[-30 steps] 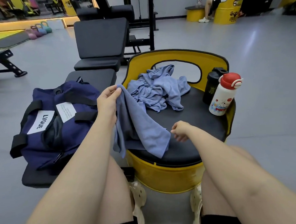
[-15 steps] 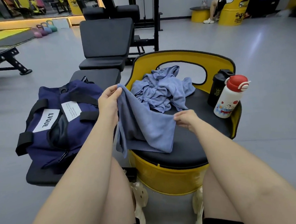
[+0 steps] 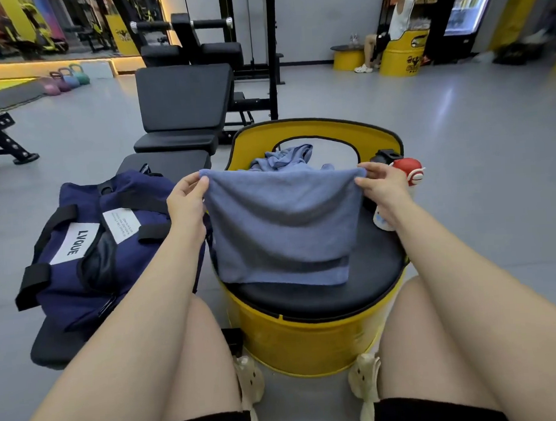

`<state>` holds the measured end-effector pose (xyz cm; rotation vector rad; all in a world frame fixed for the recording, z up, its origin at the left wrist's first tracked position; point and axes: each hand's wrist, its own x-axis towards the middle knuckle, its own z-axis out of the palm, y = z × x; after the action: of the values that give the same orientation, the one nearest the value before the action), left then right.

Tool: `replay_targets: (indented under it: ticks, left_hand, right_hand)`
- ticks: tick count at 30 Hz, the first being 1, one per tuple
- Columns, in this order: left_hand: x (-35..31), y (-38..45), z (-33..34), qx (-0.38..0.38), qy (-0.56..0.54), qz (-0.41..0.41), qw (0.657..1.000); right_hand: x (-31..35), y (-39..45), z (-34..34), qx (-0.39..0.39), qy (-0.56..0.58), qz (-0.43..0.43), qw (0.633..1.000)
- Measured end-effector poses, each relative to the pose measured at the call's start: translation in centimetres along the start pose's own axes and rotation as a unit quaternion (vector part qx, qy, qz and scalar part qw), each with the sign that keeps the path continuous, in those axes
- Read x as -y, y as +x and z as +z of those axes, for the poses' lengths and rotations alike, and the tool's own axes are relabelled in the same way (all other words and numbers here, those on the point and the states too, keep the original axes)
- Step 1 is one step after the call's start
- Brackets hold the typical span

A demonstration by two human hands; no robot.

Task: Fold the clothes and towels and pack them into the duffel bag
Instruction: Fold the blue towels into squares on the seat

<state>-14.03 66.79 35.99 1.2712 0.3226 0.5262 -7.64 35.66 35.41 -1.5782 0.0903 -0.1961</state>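
Two hands are holding one blue-grey terry towel [image 3: 281, 229] stretched out flat between them. The left hand [image 3: 186, 203] is pinching the towel's upper left corner between thumb and fingers; the right hand [image 3: 381, 186] is pinching the upper right corner the same way. The towel is hanging below both hands, its lower edge lying on the black padded seat of the yellow drum-shaped stool [image 3: 314, 341]. Just beyond the hands, a crumpled blue-grey garment [image 3: 283, 158] is lying at the back of the same seat. To the left of the left hand, the navy fabric duffel bag with black straps [image 3: 90, 251] is sitting on a black padded gym bench [image 3: 166, 160]. Directly behind the right hand, a white bottle with a red cap [image 3: 407, 171] is standing, partly hidden; a black bottle [image 3: 385, 156] is showing just beside it.
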Motion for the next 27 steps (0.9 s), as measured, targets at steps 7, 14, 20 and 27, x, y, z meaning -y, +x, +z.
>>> replay_targets:
  ticks: [7, 14, 20, 27]
  left_hand:
    - [-2.9, -0.6, 1.8, 0.023, -0.04, -0.003, 0.999]
    - [-4.8, -0.7, 2.1, 0.031, 0.023, 0.048, 0.998]
    - [-4.9, -1.1, 2.6, 0.049, 0.042, 0.043, 0.997]
    - [-4.6, -1.7, 2.8, 0.095, 0.03, -0.009, 0.995]
  right_hand:
    - [4.7, -0.6, -2.0, 0.037, -0.123, -0.083, 0.988]
    - [6.0, -1.5, -3.9, -0.046, -0.136, -0.087, 0.986]
    - [6.2, -2.7, -5.4, -0.071, -0.136, -0.091, 0.984]
    - [5.9, -4.6, -6.8, -0.083, -0.158, -0.103, 0.979]
